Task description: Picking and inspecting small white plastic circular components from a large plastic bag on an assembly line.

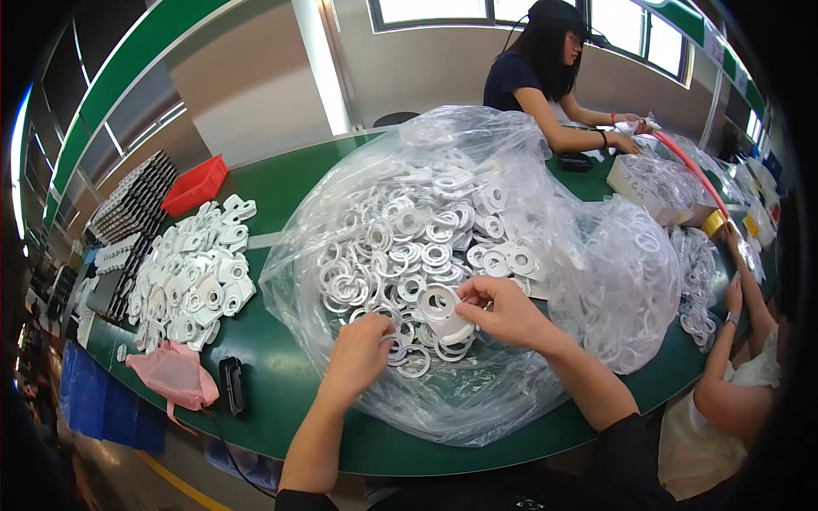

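Between the thumb and fingers of my right hand (509,313) is a white plastic part with a round ring-shaped opening (450,325), tilted above the pile. My left hand (361,347) is closed at the pile's near left side, its fingertips bent in among the rings. Whether a ring is pinched there is hidden. Under and beyond both hands lies a heap of white plastic rings (412,254), spread inside a large clear plastic bag (477,417) that is opened out on the green table (281,424).
Left of the bag sit a pile of flat white parts (192,285), a red bin (194,186), stacked dark trays (132,200), a pink mesh pouch (175,375) and a black object (232,385). A co-worker (545,77) works across the table; another person's arms (724,366) are at right.
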Motion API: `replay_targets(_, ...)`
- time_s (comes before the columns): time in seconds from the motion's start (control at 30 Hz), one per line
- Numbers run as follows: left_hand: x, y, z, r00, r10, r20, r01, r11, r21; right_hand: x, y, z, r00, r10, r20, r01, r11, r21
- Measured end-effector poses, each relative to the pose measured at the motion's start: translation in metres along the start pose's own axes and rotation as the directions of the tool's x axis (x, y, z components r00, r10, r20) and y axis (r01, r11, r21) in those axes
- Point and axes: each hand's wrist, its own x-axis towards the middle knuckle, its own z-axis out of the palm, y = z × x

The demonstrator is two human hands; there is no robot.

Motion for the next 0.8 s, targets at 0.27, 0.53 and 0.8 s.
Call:
replay_targets(0.27,0.010,0.021,-0.013,0.935,-0.154,-0.320,0.042,0.942,-0.332,-0.002,0.005,0.014,0.994,0.079,0.077,-0.085,0.993,0.082)
replay_targets(0.53,0.013,0.032,-0.001,0.847,-0.372,-0.379,-0.072,0.627,-0.776,-0.005,0.005,0.027,0.976,0.143,0.165,-0.196,0.909,0.368)
replay_targets(0.8,0.011,0.040,0.015,0.838,-0.293,-0.459,-0.015,0.830,-0.557,-0.006,0.006,0.036,0.970,0.051,0.237,-0.161,0.865,0.475)
